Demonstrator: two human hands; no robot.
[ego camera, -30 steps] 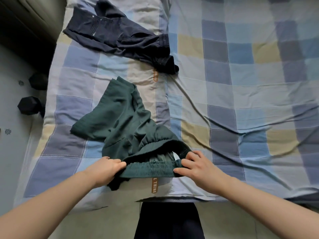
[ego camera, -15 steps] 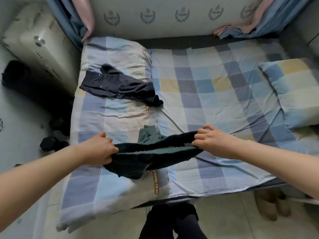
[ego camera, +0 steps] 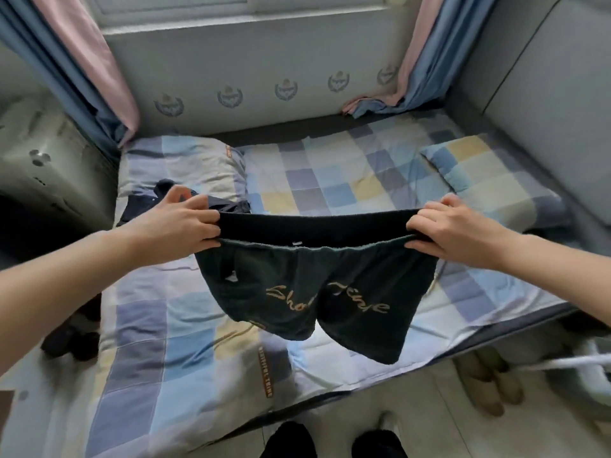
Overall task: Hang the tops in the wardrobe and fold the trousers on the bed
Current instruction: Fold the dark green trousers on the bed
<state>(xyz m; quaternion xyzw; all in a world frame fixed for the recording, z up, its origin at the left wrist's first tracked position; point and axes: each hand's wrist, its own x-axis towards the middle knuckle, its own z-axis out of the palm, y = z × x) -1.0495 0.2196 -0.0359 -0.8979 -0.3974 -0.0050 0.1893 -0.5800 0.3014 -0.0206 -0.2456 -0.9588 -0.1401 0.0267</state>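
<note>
We've got the dark green fabric shorts [ego camera: 307, 292] up over the checked bed [ego camera: 330, 180]. Left hand [ego camera: 185, 223] and right hand [ego camera: 453, 229] each clamp a waistband end.

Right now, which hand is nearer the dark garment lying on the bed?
Left. The left hand hovers right over the dark garment; the right hand is far across, holding the shorts.

Beyond both hands, a grey padded wall panel [ego camera: 251, 64] printed with a row of small crest emblems runs below the window. Blue-and-pink curtains [ego camera: 82, 67] hang beyond the left hand; a matching pair [ego camera: 420, 61] drapes down beyond the right hand. A checked pillow [ego camera: 489, 173] in blue, yellow and grey lies just beyond the right hand. A pair of beige slippers [ego camera: 489, 381] sits on the pale tiled floor [ego camera: 363, 411] below the right hand. A white boxy appliance [ego camera: 39, 166] stands to the left of the left hand, with dark shoes [ego camera: 71, 342] on the floor below it.
</note>
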